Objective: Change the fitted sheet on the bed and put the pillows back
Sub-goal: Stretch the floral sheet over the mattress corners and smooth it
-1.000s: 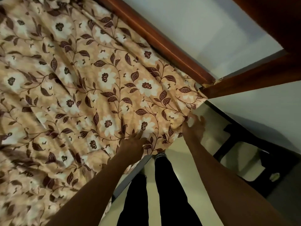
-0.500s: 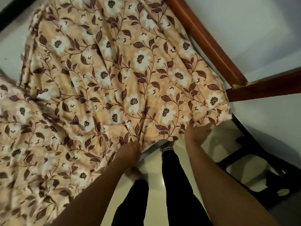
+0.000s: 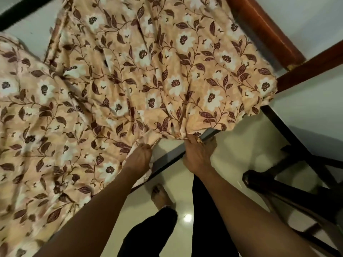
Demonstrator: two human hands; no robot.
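A peach fitted sheet [image 3: 148, 75] with white flowers and brown leaves covers the bed, rumpled and creased, its corner pulled over the mattress at the right. My left hand [image 3: 140, 157] pinches the sheet's hem at the near bed edge. My right hand [image 3: 197, 154], with a ring on one finger, grips a gathered bunch of the same hem a little further right. No pillow is in view.
A brown wooden bed frame [image 3: 263, 28] runs along the far right side and meets a wooden rail [image 3: 313, 65] at the corner. A dark stool or stand [image 3: 297, 175] sits on the pale tiled floor at the right. My legs and a bare foot [image 3: 161, 197] are below.
Both hands have come closer together along the near edge and closed on the sheet's hem. The right hand moved left from the corner, and the view has shifted so more of the bed shows.
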